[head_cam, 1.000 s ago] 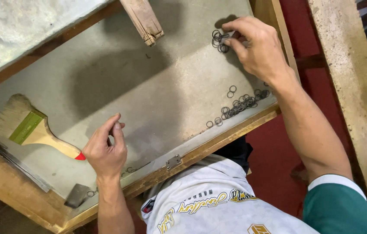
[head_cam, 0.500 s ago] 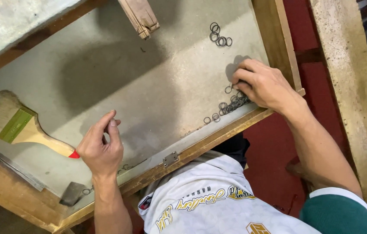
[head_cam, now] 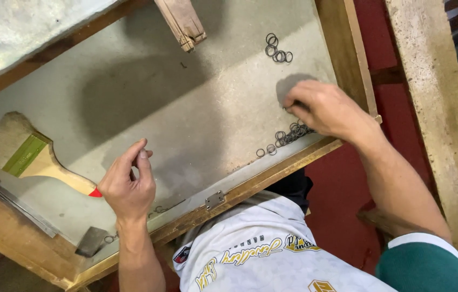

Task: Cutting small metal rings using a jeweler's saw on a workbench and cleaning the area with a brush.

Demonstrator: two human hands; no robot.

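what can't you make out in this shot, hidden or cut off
- Head view: the right hand covers part of the near pile of metal rings, so whether its fingertips grip one is hidden.
- The left hand is curled; whether thumb and finger hold anything is too small to tell.
- The wooden piece is cut off by the top edge.
- The paintbrush handle end passes behind the left hand.

Bright overhead light, soft broad shadows on the grey tray (head_cam: 196, 113), sharp focus, slight edge distortion

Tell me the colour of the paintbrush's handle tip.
Red, on the pale wooden paintbrush; seen in the head view.
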